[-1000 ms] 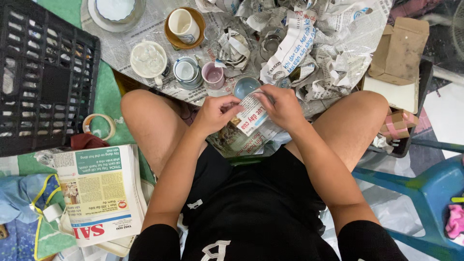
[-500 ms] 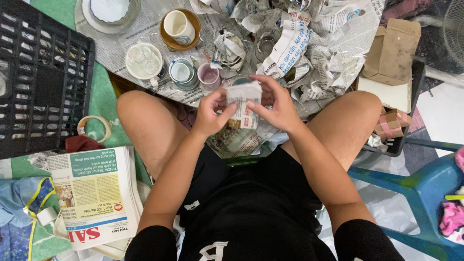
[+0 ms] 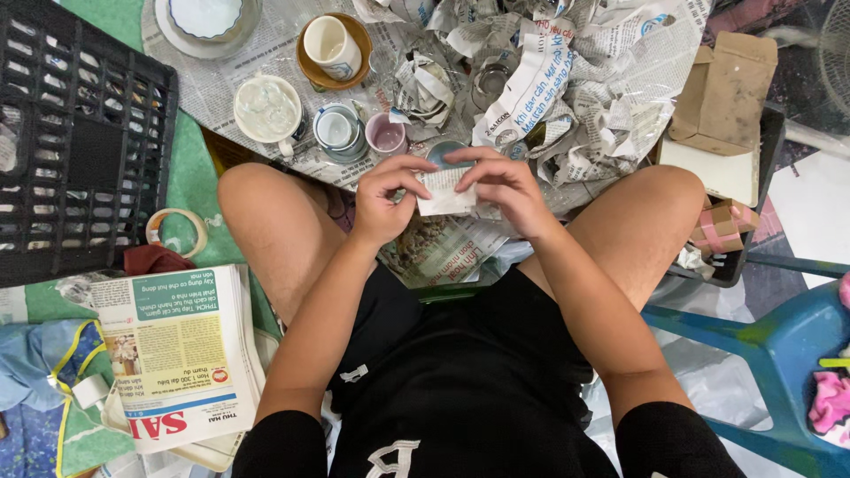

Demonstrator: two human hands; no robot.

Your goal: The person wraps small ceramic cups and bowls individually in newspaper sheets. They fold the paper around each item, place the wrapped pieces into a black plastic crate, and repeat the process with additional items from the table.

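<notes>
Brown cardboard box (image 3: pixel 728 84) — upper right, open.

Bright, even overhead light, soft shadows (edges slightly stretched), everything in sharp focus.

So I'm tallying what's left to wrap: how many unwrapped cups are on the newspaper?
4: a cream cup on a brown saucer, a white mug, a blue-rimmed cup, and a pink cup. Crumpled paper may hide more.

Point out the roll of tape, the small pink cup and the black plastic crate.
Beige ring-shaped roll of tape (image 3: pixel 176 232), head view, on its left band.
Small pink ceramic cup (image 3: pixel 386 134), head view, inside its bowl.
Black plastic lattice crate (image 3: pixel 80 150), head view, on its grid wall.
</notes>
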